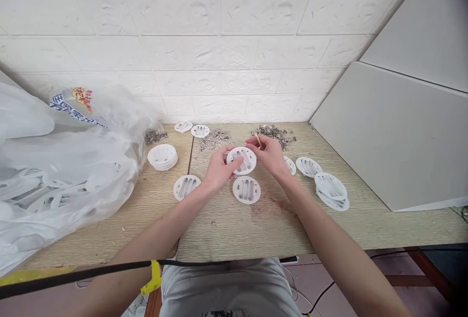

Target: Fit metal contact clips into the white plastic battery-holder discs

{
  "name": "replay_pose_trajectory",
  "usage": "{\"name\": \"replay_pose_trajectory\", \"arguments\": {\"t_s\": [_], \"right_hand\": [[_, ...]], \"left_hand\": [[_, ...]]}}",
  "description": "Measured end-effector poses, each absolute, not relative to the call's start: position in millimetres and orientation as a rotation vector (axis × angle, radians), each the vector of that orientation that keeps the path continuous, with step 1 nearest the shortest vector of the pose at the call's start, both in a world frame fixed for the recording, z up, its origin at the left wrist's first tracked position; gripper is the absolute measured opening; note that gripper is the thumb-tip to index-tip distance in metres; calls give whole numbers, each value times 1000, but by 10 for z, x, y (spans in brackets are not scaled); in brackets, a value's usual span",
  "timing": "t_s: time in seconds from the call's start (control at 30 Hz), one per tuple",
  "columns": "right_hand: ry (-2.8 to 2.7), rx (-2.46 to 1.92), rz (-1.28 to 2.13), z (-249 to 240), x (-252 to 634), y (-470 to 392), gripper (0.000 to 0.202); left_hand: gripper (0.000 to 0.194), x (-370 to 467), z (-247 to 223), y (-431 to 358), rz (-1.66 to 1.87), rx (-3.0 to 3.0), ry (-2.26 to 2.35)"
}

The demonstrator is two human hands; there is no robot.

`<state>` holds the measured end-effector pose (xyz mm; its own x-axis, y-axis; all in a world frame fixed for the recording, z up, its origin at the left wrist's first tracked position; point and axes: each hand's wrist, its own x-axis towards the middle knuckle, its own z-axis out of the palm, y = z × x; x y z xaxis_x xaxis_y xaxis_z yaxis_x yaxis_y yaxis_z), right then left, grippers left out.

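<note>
My left hand (218, 167) grips a round white battery holder (244, 153) by its left side, thumb across its slotted face. Just right of it, my right hand (272, 155) pinches a thin wooden stick (259, 141) whose lower end is hidden by the fingers. Directly below the held piece, another white battery holder (246, 190) lies on the table. A further round holder (185, 188) rests partly behind my left forearm. Beyond my hands are two heaps of small metal contacts, a lighter heap (215, 139) and a darker heap (274, 134).
On the left, a large plastic bag (84, 170) bulges with white parts. Near it stands a stack of white discs (163, 157). More holders (331, 186) overlap at right, beside a grey panel (398, 136). A black cable (91, 272) crosses the table's front edge.
</note>
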<state>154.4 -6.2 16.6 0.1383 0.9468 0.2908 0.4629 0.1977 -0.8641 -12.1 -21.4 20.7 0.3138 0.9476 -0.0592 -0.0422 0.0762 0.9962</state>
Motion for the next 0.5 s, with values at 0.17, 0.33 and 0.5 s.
{"name": "replay_pose_trajectory", "arguments": {"t_s": [0.17,0.33,0.5], "right_hand": [[-1539,-1412,477,190,1552,-116,12],[-1539,-1413,442,197,1550,-158,12],[-1503,-1443,495,210,1545,-176,13]], "left_hand": [[34,-152,176,-168,986,1257,975],[26,-149,192,-147,969,1160,995],[26,-152,169,-117,961,1090,983]]}}
